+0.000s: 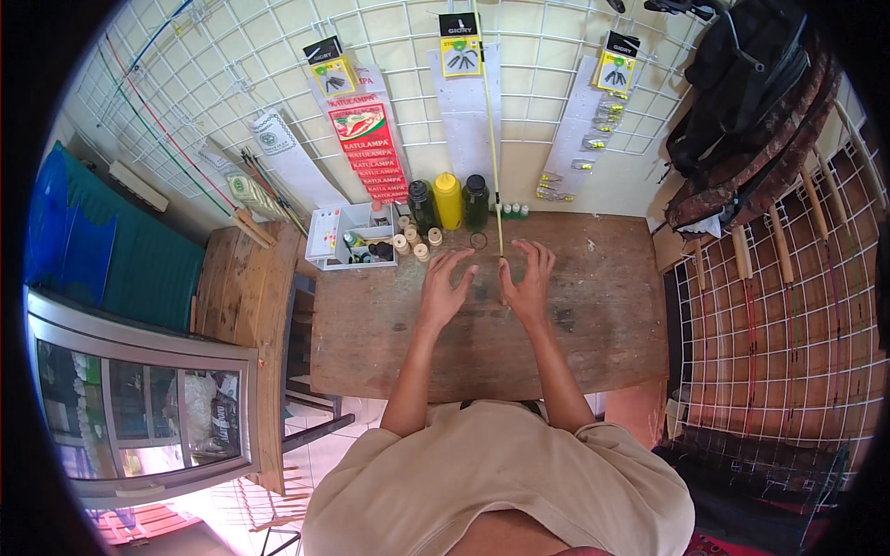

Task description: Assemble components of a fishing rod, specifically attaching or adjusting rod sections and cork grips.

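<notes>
Both my hands are raised over the wooden table [389, 315], palms facing each other with a gap between them. My left hand [447, 289] has its fingers apart and holds nothing. Likewise spread, my right hand [528, 283] is beside a thin yellow fishing rod [492, 139], its thumb close to the rod's lower end; I cannot tell whether they touch. The rod runs away from me, up past the far table edge. Just beyond my fingertips lies a small dark ring [478, 240]. Wooden thread spools [421, 252] stand in a cluster left of it.
A white compartment box [324, 236] sits at the table's back left. Along the back stand a yellow squeeze bottle [449, 201], two dark bottles [476, 204] and small green-capped vials [515, 211]. Behind is a white wire grid [389, 37]; bags [742, 111] hang right, a glass cabinet [144, 408] stands left.
</notes>
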A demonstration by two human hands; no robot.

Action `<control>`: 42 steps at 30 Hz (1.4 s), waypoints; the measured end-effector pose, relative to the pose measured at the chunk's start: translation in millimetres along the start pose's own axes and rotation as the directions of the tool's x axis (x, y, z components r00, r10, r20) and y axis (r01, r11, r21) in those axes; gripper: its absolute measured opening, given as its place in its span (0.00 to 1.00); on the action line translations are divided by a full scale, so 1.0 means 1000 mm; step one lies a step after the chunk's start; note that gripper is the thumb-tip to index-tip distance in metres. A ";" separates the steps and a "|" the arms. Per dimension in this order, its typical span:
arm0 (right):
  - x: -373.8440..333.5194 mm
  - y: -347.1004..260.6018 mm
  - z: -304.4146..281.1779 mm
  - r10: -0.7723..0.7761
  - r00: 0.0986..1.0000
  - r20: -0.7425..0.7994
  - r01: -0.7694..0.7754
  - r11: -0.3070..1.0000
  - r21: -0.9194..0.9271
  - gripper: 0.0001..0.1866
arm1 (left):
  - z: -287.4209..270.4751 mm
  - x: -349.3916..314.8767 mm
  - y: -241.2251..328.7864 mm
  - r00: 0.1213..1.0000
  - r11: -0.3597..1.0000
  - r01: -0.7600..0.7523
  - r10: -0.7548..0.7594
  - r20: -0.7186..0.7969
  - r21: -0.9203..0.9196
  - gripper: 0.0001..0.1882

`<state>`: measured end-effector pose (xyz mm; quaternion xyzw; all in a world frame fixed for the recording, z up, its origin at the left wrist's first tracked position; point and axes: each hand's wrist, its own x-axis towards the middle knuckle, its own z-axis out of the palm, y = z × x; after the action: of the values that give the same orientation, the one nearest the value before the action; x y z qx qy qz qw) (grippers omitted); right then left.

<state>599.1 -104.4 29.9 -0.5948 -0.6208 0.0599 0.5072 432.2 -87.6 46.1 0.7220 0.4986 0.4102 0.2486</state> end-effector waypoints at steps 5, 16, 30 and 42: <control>-0.004 -0.017 0.016 -0.026 0.998 -0.056 0.026 1.000 -0.005 0.20 | -0.018 0.003 -0.009 0.998 0.999 0.029 -0.028 0.049 -0.024 0.15; -0.004 -0.054 0.058 -0.054 0.997 -0.060 0.054 0.998 -0.017 0.18 | -0.063 0.012 -0.039 0.996 0.998 -0.056 0.054 0.067 0.026 0.13; -0.031 -0.051 0.115 0.078 0.968 0.238 -0.075 0.997 -0.020 0.19 | -0.082 -0.007 -0.113 0.991 0.977 -0.067 0.042 0.129 0.201 0.12; -0.034 -0.038 0.151 0.136 0.900 0.415 -0.128 0.991 -0.045 0.19 | -0.080 -0.003 -0.170 0.983 0.968 -0.097 0.057 0.172 0.230 0.11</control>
<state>460.4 -62.0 -35.6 -0.6132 -0.6734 0.2145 0.3528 277.2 -29.7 -42.2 0.7968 0.4935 0.2959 0.1846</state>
